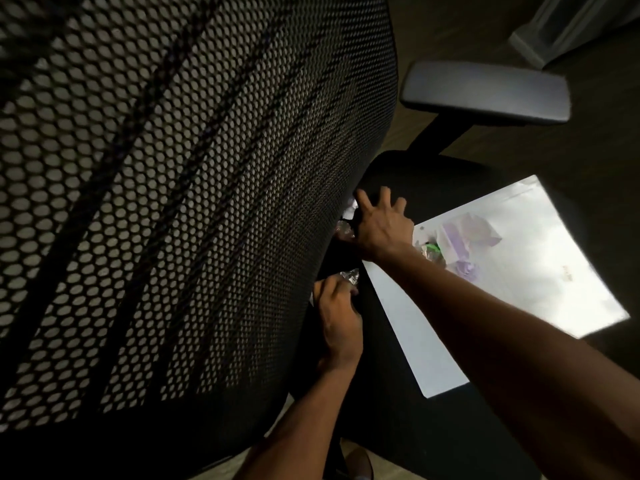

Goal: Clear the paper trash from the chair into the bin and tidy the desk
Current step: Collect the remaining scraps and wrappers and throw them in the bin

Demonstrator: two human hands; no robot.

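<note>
A black office chair fills the view, its mesh backrest [156,202] close on the left and its dark seat [415,181] below right. A large white sheet [519,289] lies on the seat with crumpled purple-and-white paper scraps [464,233] and a green bit on it. My right hand [381,223] reaches to the crease between seat and backrest, fingers spread over small white scraps [349,209]. My left hand [337,317] sits just below it, fingers closed around a shiny crinkled wrapper [349,275].
The chair's grey armrest [485,95] juts out at the upper right. Dark floor lies beyond it, with a pale baseboard or furniture edge [554,32] at the top right. A shoe tip [360,462] shows at the bottom.
</note>
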